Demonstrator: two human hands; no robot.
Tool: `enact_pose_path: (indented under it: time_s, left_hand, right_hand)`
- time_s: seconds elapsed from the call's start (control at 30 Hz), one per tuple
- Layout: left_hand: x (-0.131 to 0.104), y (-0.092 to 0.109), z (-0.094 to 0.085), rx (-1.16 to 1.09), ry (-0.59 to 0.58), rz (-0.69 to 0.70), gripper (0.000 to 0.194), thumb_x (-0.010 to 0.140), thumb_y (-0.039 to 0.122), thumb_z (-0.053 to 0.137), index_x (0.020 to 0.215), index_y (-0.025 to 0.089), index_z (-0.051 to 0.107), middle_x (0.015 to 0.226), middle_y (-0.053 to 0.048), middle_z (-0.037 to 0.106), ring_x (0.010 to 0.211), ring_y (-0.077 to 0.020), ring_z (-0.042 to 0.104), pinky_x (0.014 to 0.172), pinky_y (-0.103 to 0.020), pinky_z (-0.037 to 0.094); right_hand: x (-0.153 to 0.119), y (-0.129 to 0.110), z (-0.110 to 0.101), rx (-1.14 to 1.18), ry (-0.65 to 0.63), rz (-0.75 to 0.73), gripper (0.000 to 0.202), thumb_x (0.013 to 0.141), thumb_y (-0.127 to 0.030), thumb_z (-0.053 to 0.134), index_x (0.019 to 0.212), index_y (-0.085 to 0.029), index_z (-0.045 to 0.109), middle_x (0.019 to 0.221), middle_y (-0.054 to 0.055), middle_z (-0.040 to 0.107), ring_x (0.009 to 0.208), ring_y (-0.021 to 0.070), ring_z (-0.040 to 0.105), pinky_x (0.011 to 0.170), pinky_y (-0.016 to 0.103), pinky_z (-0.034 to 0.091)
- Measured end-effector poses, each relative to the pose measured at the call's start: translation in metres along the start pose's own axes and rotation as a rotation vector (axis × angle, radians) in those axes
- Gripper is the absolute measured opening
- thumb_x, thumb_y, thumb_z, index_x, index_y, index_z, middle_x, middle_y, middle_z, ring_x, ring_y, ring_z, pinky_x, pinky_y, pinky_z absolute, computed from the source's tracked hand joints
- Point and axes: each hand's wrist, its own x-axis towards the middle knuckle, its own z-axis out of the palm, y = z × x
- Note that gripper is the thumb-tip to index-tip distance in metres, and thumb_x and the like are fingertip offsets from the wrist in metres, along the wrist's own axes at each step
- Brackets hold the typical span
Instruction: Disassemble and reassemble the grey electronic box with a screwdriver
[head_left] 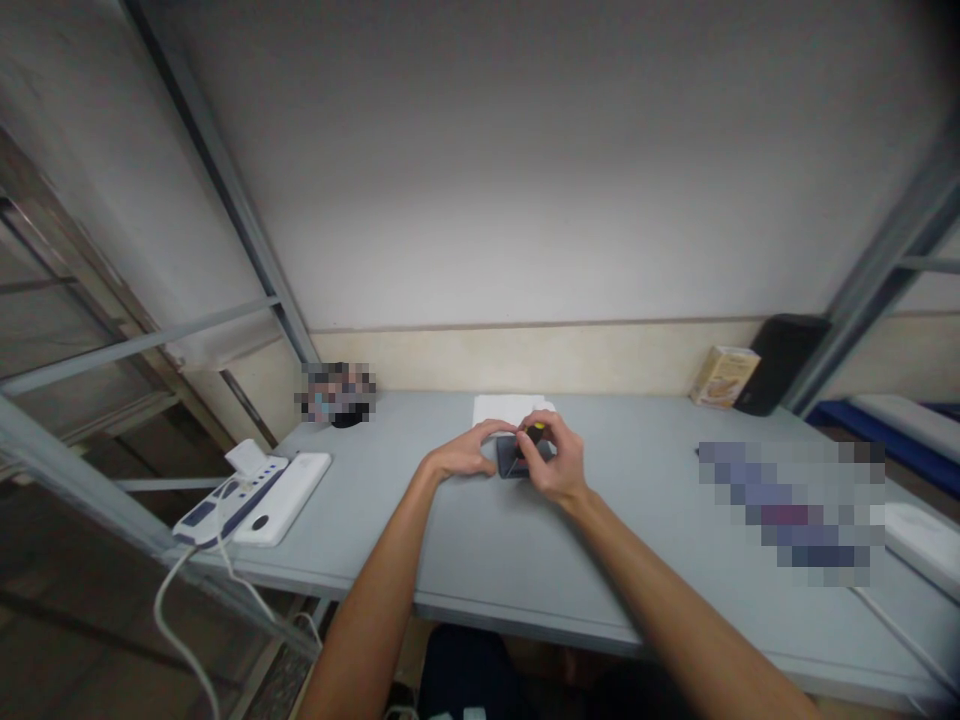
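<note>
On the desk in front of me lies a small dark rectangular case [511,461], flat and partly covered by my hands. My left hand [466,452] curves around its left side, thumb at the near left edge and index finger reaching over the far edge. Between the thumb and fingers of my right hand [559,462] is a small black and yellow object [535,432], held over the case. Its exact kind is too small and covered to make out. White paper [506,409] lies just behind the hands.
A grey desk [465,550] stands against the wall. At its left are a power strip [232,500] and a long white box [289,500]. A yellow carton [724,377] and a black upright object [780,362] stand back right. Blurred items lie at both sides.
</note>
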Motion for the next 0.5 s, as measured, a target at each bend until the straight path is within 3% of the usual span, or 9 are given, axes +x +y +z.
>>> enact_pose_path:
  time_s: [0.5]
  left_hand:
    - [0.0021,0.0018,0.0067,-0.014,-0.029,-0.015,0.075,0.059,0.012,0.079,0.131,0.022,0.06,0.135,-0.007,0.059,0.13,-0.0287,0.05,0.116,-0.044,0.033]
  right_hand:
    - [0.0017,-0.0023,0.0006,-0.036,0.002,-0.039,0.014,0.087,-0.019,0.063,0.099,-0.023,0.057,0.085,0.003,0.062,0.071,0.0164,0.06,0.067,0.031,0.052]
